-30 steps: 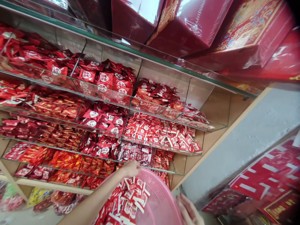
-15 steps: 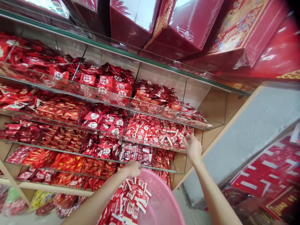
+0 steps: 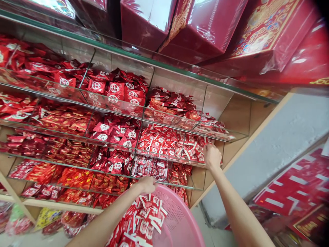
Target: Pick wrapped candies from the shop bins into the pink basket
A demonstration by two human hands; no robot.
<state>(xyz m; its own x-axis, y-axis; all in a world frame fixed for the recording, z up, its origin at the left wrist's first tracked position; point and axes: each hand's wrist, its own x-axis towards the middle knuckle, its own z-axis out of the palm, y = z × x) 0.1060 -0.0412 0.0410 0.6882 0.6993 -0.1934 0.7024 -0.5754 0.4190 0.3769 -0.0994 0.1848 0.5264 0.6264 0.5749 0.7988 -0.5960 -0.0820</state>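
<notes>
- Left hand [image 3: 146, 185] at the far rim of a pink basket [image 3: 189, 210], fingers curled over and gripping it; basket just below the shelf fronts, partly filled with red-and-white packets [image 3: 142, 221].
- Right hand [image 3: 212, 157] beside loose small packets [image 3: 193, 148] at the shelf's right end, fingers bent inward; cannot tell whether pinching anything.
- Wooden shelving [image 3: 232, 118] with clear, divided compartments.
- Above, shiny red boxes [image 3: 203, 32] on green-edged glass [image 3: 133, 54].
- Rightward, grey wall [image 3: 280, 133]; below, pale floor [image 3: 218, 237].
</notes>
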